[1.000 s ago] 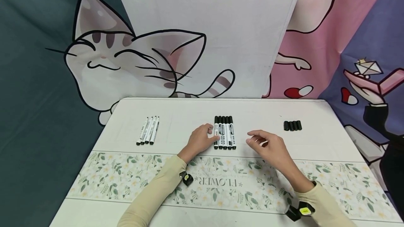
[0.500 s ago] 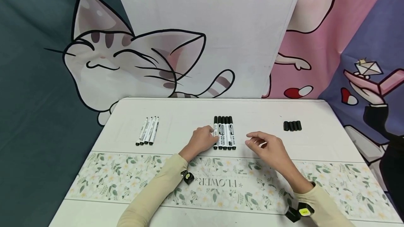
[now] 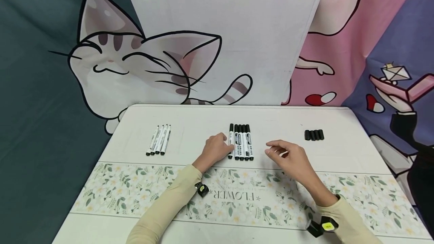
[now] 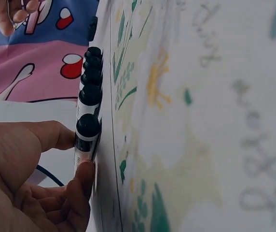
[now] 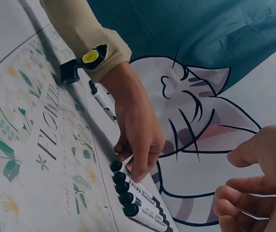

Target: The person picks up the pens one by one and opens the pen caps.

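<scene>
Fingers of the left hand are brought together with the thumb about the leftmost capped marker in the middle of the table; it is pinched by its sides toward the near end, presumably so that it can be steadied or slid without the cap being disturbed. No object is held by the right hand, whose fingers are loosely curved and parted just right of the middle row.

The pinched marker is laid flat, its long axis running near to far, with the black cap pointed far and the black end plug pointed near. It is separated by a narrow gap from four capped markers, which are lined up side by side, nearly parallel to it and likewise pointed far; such alignment is probably meant for neatness.

To the left, four uncapped markers are laid with dark tips far, their axes slanted slightly rightward at the far end. Well to the right, four black caps are grouped; by their number, they were probably sorted apart from those uncapped bodies.
</scene>
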{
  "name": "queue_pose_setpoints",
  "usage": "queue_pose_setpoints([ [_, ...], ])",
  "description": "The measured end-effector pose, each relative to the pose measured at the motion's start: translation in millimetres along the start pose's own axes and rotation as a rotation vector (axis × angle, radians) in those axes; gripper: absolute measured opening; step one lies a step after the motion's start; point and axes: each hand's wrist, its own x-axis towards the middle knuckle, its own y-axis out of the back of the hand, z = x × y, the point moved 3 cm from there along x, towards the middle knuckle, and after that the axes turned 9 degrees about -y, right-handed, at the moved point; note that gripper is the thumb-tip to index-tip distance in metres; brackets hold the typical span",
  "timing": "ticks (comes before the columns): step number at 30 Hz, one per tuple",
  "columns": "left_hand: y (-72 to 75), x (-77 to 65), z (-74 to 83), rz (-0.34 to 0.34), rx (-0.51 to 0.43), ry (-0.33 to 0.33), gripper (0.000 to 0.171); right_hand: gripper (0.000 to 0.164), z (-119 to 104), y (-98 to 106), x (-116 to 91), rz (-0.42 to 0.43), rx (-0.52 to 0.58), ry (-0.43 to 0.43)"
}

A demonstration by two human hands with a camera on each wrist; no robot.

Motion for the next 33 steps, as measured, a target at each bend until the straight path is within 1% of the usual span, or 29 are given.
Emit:
queue_pose_setpoints([
  [5,-0.4,1.5,-0.2,-0.002,0.015,-0.019,0.032,0.024,1,1,0,-0.007,0.001,0.003],
  [10,3.0,2.1,-6.0,0.000,0.015,0.005,0.028,0.024,1,6,2,0.010,-0.007,0.021],
  [12,6.5,1.5,-9.0,0.003,-0.003,0.019,0.027,0.024,0,10,4,0.019,-0.011,0.025],
  [14,11.2,0.0,-12.3,0.000,-0.050,0.020,0.026,0.024,-1,14,5,0.029,-0.015,0.031],
  [16,16.7,-2.3,-14.1,0.003,-0.091,0.000,0.020,0.024,-1,18,6,0.034,-0.020,0.037],
  [18,21.7,-5.2,-14.4,0.009,-0.128,-0.036,0.017,0.024,-2,21,8,0.038,-0.021,0.045],
  [21,29.5,-10.0,-12.3,0.031,-0.148,-0.082,0.011,0.025,-4,25,10,0.036,-0.027,0.054],
  [23,34.0,-13.7,-9.7,0.045,-0.162,-0.100,0.013,0.026,-6,26,11,0.034,-0.030,0.060],
  [30,47.9,-25.8,1.4,0.085,-0.228,-0.133,0.017,0.025,-14,31,14,0.037,-0.036,0.070],
  [33,53.8,-31.3,6.7,0.099,-0.239,-0.155,0.020,0.026,-17,32,14,0.035,-0.031,0.068],
])
